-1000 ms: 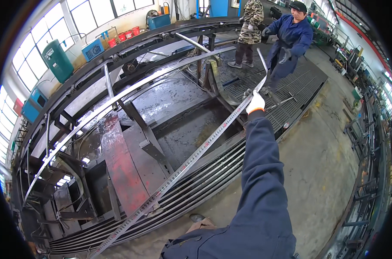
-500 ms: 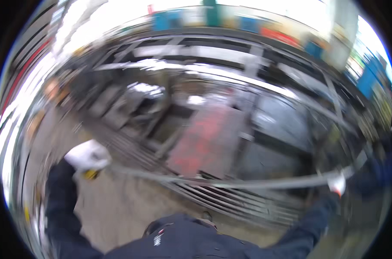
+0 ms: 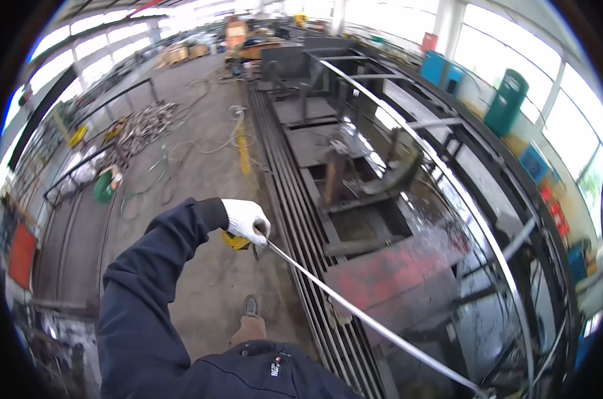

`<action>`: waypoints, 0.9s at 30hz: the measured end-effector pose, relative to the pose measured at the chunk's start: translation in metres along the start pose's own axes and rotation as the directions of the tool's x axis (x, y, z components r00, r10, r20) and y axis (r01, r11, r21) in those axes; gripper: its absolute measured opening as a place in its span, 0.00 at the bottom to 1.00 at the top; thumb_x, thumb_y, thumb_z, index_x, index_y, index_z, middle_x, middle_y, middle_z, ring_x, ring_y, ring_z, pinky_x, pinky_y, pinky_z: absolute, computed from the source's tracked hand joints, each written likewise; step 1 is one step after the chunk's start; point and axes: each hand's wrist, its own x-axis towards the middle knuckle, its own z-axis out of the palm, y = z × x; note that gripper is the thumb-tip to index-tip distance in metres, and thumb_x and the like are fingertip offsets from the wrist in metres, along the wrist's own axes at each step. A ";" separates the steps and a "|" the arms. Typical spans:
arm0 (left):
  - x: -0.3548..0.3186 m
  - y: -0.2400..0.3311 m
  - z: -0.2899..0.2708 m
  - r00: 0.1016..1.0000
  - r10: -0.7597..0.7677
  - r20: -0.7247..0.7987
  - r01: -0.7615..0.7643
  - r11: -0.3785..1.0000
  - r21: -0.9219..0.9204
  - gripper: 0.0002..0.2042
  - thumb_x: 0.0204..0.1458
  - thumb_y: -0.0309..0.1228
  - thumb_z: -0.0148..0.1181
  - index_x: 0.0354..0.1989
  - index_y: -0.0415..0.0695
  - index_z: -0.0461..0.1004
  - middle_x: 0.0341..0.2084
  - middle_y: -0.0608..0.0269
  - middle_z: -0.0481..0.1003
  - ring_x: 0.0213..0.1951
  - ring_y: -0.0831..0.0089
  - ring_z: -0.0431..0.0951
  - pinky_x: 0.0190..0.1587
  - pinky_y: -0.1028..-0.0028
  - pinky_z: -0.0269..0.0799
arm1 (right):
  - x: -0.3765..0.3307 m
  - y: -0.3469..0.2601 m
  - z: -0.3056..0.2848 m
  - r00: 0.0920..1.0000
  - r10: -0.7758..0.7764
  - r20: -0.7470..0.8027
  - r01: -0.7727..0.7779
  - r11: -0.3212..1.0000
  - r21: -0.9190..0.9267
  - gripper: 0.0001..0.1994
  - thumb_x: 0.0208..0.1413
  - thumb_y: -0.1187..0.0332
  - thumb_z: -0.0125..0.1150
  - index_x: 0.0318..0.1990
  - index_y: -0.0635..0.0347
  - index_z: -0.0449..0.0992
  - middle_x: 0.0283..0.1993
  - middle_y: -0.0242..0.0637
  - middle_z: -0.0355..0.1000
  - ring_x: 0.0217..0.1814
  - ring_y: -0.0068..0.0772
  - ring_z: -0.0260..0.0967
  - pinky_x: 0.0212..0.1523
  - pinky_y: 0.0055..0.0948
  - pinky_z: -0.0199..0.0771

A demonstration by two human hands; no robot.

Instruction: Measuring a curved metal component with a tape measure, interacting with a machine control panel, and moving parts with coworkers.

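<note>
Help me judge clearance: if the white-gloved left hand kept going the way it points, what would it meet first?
Probably the stacked long dark steel bars just beyond the white-gloved left hand, which holds a yellow tape measure; depth is unclear.

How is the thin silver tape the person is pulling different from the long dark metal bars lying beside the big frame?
The thin silver measuring tape is one pale, shiny strip; the long dark steel bars are many, dull and blackish. The tape hangs in the air, slanting from the white-gloved left hand toward the lower right, while the bars lie flat, side by side. The tape crosses over the bars. Both are long, narrow and straight.
</note>
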 end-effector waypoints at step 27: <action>0.145 -0.851 -0.553 0.973 -0.026 -0.228 0.047 0.995 0.089 0.18 0.51 0.47 0.70 0.38 0.43 0.83 0.30 0.53 0.83 0.34 0.54 0.82 0.38 0.61 0.76 | -0.221 -0.993 0.288 0.885 0.178 0.430 -0.312 0.913 0.263 0.22 0.63 0.51 0.55 0.52 0.61 0.78 0.51 0.45 0.79 0.52 0.47 0.78 0.55 0.44 0.75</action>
